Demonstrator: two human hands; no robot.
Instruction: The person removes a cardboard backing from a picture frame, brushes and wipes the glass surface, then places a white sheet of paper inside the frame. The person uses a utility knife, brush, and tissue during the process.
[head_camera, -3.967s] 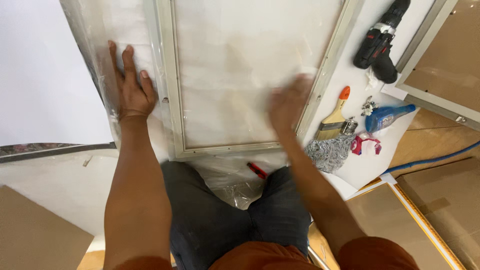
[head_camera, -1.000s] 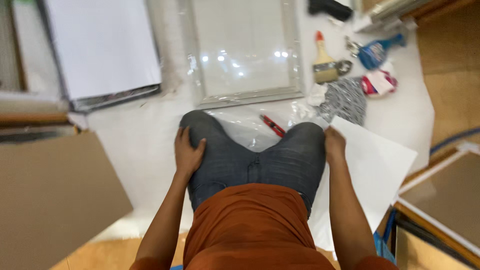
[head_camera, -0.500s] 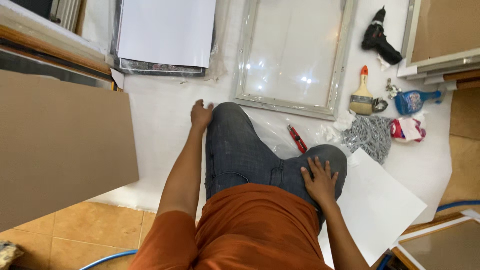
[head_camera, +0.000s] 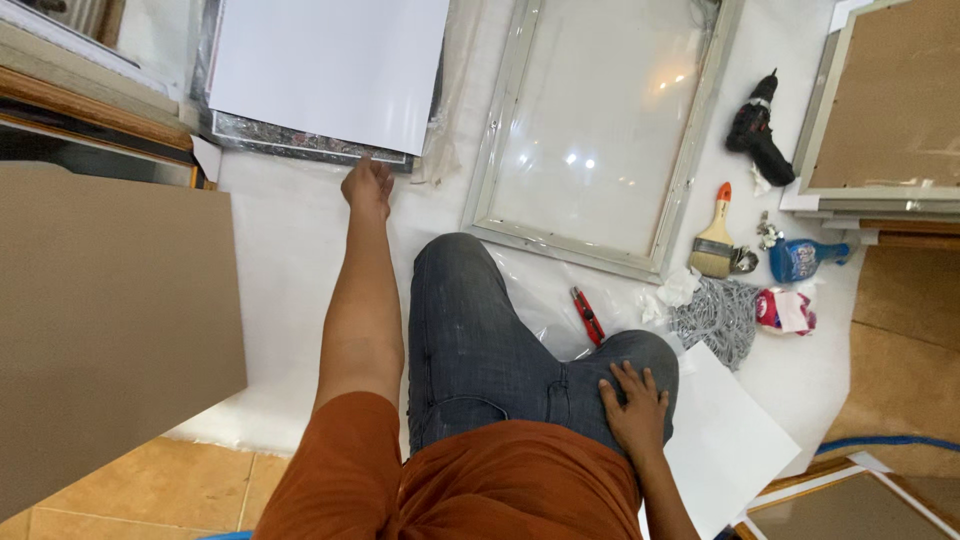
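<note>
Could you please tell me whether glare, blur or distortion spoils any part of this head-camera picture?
Head view: sharp, no motion blur; small bright glare spots on the framed glass panel; the white sheet near the left hand is almost blown out; wide-angle lens bends the edges; soft, even light, faint shadows around the right hand.

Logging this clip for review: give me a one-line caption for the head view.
Kneeling person's left hand reaches the white sheet on a dark frame; right hand rests on the knee.

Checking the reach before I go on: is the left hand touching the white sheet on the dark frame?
Cannot tell. In the head view the left hand has its fingertips at the lower edge of the dark frame under the white sheet; no gap or contact shows plainly.
</note>
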